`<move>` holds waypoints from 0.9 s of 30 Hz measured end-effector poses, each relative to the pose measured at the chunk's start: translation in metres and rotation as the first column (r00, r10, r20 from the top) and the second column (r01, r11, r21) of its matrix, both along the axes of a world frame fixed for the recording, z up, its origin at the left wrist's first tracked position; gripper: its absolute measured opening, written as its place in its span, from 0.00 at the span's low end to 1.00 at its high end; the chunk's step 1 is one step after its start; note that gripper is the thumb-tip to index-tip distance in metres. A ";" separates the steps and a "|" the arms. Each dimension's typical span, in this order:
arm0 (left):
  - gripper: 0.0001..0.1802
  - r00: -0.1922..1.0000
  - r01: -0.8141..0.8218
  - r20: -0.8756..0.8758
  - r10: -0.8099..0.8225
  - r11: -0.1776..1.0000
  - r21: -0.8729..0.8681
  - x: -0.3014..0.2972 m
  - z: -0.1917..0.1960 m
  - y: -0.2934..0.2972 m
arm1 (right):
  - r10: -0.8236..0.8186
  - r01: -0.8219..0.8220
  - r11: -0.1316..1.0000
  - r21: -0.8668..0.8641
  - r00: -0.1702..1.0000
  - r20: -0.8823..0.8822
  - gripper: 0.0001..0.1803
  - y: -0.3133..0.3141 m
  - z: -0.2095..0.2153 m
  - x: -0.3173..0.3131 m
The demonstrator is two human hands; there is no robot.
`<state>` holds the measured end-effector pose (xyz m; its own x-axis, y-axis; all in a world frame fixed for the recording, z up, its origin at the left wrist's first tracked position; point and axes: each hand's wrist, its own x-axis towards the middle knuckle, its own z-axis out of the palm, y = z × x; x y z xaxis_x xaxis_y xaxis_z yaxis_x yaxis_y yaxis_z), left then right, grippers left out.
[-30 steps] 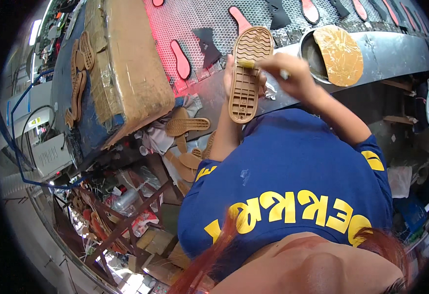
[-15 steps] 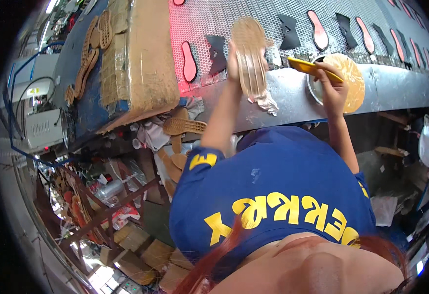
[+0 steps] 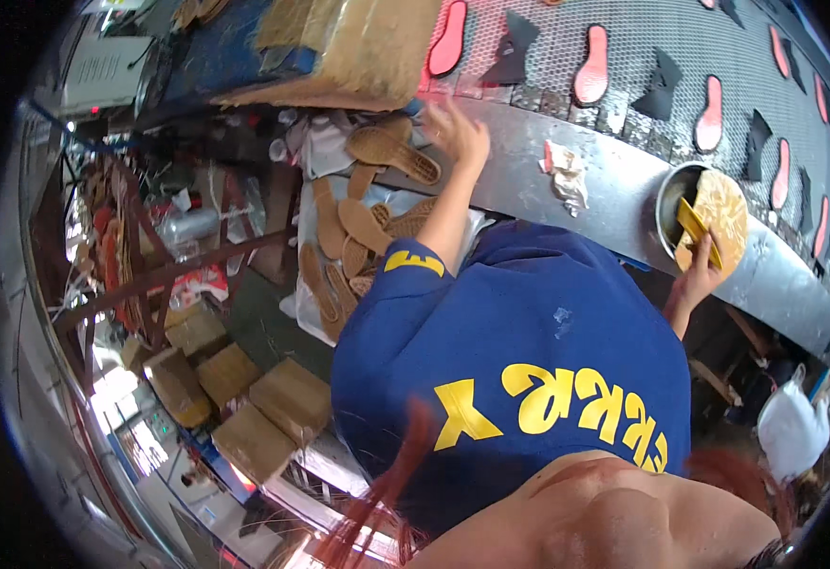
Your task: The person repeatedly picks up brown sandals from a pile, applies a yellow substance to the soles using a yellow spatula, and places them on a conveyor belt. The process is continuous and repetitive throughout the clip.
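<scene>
My left hand (image 3: 458,135) is empty, fingers spread and slightly blurred, above the metal edge of the conveyor. Just beside it lies a brown shoe sole (image 3: 391,155), on top of a heap of several more soles (image 3: 363,223). On the right, my right hand (image 3: 697,277) grips a yellow flat-handled brush (image 3: 700,232), tilted into a metal bowl (image 3: 666,216). The brush's tip is hidden in the bowl. A yellowish, glue-coated flap (image 3: 723,213) covers the bowl's right side.
Pink insoles (image 3: 592,68) and black cut pieces (image 3: 660,85) lie in rows on the mesh conveyor belt (image 3: 624,28). Crumpled white paper (image 3: 567,177) rests on the metal ledge (image 3: 519,142). A taped cardboard piece (image 3: 368,57) stands at the upper left; cardboard boxes (image 3: 258,441) are stacked lower left.
The tan sole that my left hand held has left it, and the hand has opened. My right hand has lowered the brush into the bowl. The view has turned toward the sole heap.
</scene>
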<state>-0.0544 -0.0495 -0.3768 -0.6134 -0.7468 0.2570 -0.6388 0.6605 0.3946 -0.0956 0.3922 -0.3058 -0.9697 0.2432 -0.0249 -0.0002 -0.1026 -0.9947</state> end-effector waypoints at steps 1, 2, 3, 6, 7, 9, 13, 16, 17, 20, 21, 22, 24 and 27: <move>0.47 0.994 -0.098 0.047 0.096 0.994 0.041 0.027 0.000 -0.006 | -0.061 0.060 0.997 0.051 0.998 0.014 0.12 0.002 0.001 0.001; 0.49 0.953 -0.289 0.052 0.298 0.948 -0.133 0.056 -0.020 -0.013 | -0.068 0.066 0.993 0.093 0.998 0.015 0.12 0.001 -0.005 -0.001; 0.51 0.875 -0.462 0.082 0.478 0.873 -0.156 0.079 -0.049 -0.030 | -0.086 0.084 0.987 0.136 0.996 0.010 0.12 0.003 -0.011 -0.004; 0.59 0.776 -0.594 0.337 0.533 0.797 0.109 0.102 -0.048 -0.042 | -0.108 0.075 0.933 0.352 0.991 0.075 0.12 0.025 -0.042 -0.015; 0.60 0.799 -0.579 0.292 0.526 0.803 0.140 0.104 -0.051 -0.044 | -0.082 0.042 0.925 0.378 0.992 0.091 0.12 0.023 -0.045 -0.020; 0.58 0.823 -0.566 0.305 0.478 0.736 0.372 0.117 -0.072 -0.077 | -0.047 -0.009 0.895 0.446 0.992 0.115 0.12 0.022 -0.061 -0.030; 0.33 0.643 -0.111 -0.189 0.743 0.334 0.936 0.105 -0.131 -0.094 | 0.012 -0.042 0.732 0.680 0.999 0.049 0.11 0.021 -0.095 -0.045; 0.22 0.620 0.141 -0.205 0.757 0.149 0.979 0.051 -0.075 -0.028 | 0.115 0.009 0.494 0.869 0.990 -0.076 0.11 0.008 -0.079 -0.036; 0.18 0.629 0.242 -0.198 0.752 0.053 0.969 0.038 -0.045 -0.005 | 0.099 0.009 0.451 0.892 0.993 -0.061 0.12 0.008 -0.081 -0.033; 0.25 0.739 0.358 -0.096 0.667 -0.267 0.895 0.018 0.029 0.059 | 0.092 0.075 0.231 0.970 0.991 -0.099 0.11 0.003 -0.091 -0.032; 0.25 0.797 0.400 -0.139 0.587 -0.341 0.851 0.013 0.048 0.073 | 0.066 0.083 0.211 0.974 0.993 -0.099 0.11 0.000 -0.091 -0.033; 0.24 0.843 0.429 -0.190 0.503 -0.416 0.802 0.009 0.064 0.085 | 0.040 0.089 0.191 0.977 0.994 -0.099 0.10 -0.003 -0.091 -0.033; 0.25 0.891 0.444 -0.306 0.334 -0.510 0.737 0.006 0.076 0.101 | 0.023 0.073 0.242 0.968 0.996 -0.081 0.10 -0.011 -0.091 -0.033; 0.30 0.899 0.411 -0.423 0.117 -0.557 0.721 0.002 0.088 0.121 | 0.062 0.028 0.441 0.897 0.996 -0.061 0.10 -0.016 -0.091 -0.034</move>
<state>-0.0520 0.0715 -0.2887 -0.8975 0.1335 -0.4204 -0.3622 -0.7670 0.5297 -0.1293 0.3762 -0.3967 -0.9613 0.0697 0.2667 -0.0848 0.8457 -0.5269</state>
